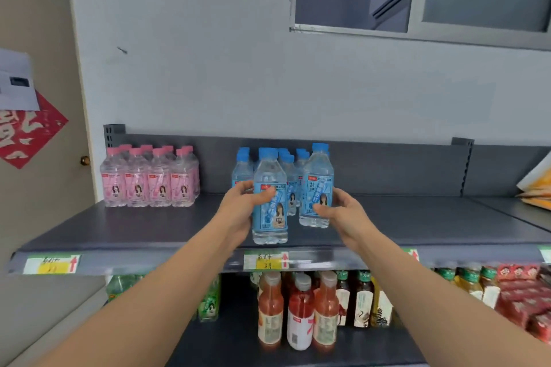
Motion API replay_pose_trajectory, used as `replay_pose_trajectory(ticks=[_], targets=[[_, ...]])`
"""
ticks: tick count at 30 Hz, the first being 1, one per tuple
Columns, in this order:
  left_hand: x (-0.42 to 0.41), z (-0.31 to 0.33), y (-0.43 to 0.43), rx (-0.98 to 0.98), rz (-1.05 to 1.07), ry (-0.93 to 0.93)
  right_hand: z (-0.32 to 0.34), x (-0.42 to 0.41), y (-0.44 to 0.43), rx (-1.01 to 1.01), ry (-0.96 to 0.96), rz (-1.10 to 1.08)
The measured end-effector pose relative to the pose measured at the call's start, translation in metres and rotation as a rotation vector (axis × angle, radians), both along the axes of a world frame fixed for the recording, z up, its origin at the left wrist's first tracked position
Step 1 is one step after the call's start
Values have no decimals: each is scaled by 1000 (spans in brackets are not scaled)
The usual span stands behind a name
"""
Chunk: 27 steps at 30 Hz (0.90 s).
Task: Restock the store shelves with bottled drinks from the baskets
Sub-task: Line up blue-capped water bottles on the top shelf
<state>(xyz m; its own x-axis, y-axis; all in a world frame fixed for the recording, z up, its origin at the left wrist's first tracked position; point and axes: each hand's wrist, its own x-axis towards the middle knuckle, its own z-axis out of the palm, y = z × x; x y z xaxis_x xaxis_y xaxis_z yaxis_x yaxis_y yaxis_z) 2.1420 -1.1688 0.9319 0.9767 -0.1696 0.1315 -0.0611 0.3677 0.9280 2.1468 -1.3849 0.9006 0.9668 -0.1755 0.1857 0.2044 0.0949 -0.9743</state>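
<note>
Two clear bottles with blue caps and blue labels stand at the front of the grey top shelf (149, 226). My left hand (243, 207) grips the nearer one (269, 217), thumb across its label. My right hand (340, 211) curls round the lower part of the other blue-capped bottle (317, 188), a little further back and to the right. Behind both stands a cluster of several more blue-capped bottles (286, 158). No basket is in view.
Several pink-capped bottles (149, 179) stand at the shelf's left end. The shelf below holds orange and red juice bottles (298, 310), dark tea bottles (362, 298) and green bottles (208, 304). Orange packets (536, 185) lie at the far right. A door is at left.
</note>
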Motion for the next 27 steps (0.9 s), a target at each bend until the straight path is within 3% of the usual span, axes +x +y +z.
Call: replay_pose_trajectory(ticks=[9, 27], targets=[[74, 5, -5, 38, -81, -6, -5, 73, -22, -117, 94, -167], [116, -12, -25, 51, -150, 32, -20, 131, -30, -330, 173, -144]])
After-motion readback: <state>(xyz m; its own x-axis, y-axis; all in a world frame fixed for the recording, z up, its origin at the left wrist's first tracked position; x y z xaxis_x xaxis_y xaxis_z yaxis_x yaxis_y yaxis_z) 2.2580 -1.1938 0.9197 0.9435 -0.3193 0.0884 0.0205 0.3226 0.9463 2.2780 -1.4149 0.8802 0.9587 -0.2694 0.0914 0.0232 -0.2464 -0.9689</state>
